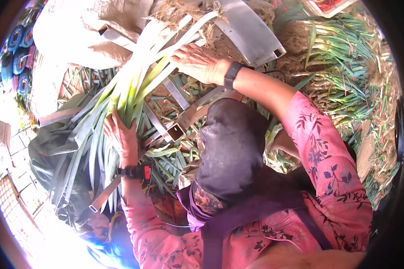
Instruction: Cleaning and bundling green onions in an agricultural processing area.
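A bundle of long leeks, white at the upper right and green toward the lower left, lies across a metal frame. My left hand grips the green leaf part of the bundle. My right hand rests on the white stalk end near the roots, fingers closed over the stalks. Both wrists wear black bands, and both sleeves are pink with a flower print.
A pile of more leeks lies at the upper right on straw and soil. A flat metal blade or plate stands at the top. A pale sack is at the upper left, with a dark bag below it.
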